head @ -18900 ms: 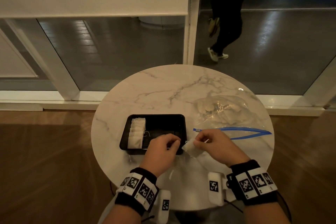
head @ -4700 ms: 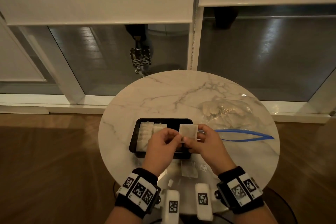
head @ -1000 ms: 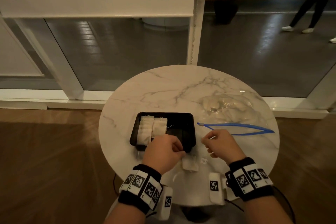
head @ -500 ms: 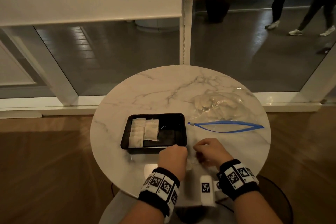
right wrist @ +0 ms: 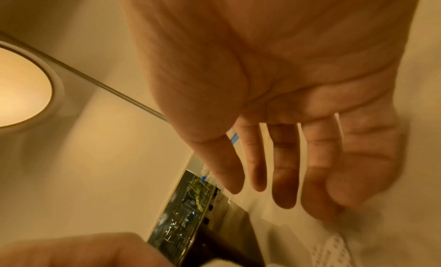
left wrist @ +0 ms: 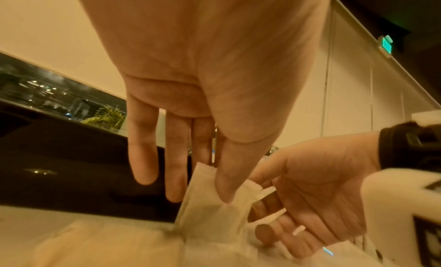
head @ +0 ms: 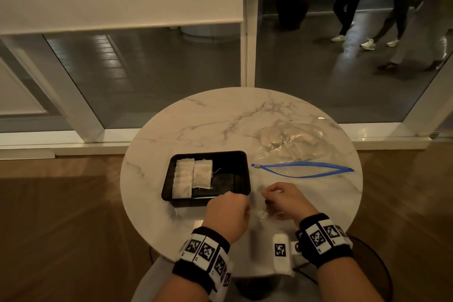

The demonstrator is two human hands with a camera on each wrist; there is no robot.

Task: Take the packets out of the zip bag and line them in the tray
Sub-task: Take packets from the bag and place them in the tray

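A black tray (head: 205,153) sits left of centre on the round marble table (head: 220,117). It holds an overlapping row of white packets (head: 182,180) at its left wall and one more packet (head: 202,175) beside the row. The clear zip bag (head: 290,138), with its blue zip (head: 302,169) open, lies to the right and holds more packets. My left hand (head: 228,206) (left wrist: 210,197) pinches a white packet (left wrist: 214,214) between thumb and fingers just in front of the tray. My right hand (head: 282,200) (right wrist: 274,186) hovers beside it with relaxed fingers and holds nothing.
A pale perforated piece (right wrist: 334,250) lies on the table under my right hand. The table's front edge is close behind my wrists. Windows with lowered blinds stand beyond the table, and people's legs (head: 348,14) pass outside.
Both hands came together at the packet lying in front of the tray, and my left hand now pinches it. The tray's packets and the bag have not moved.
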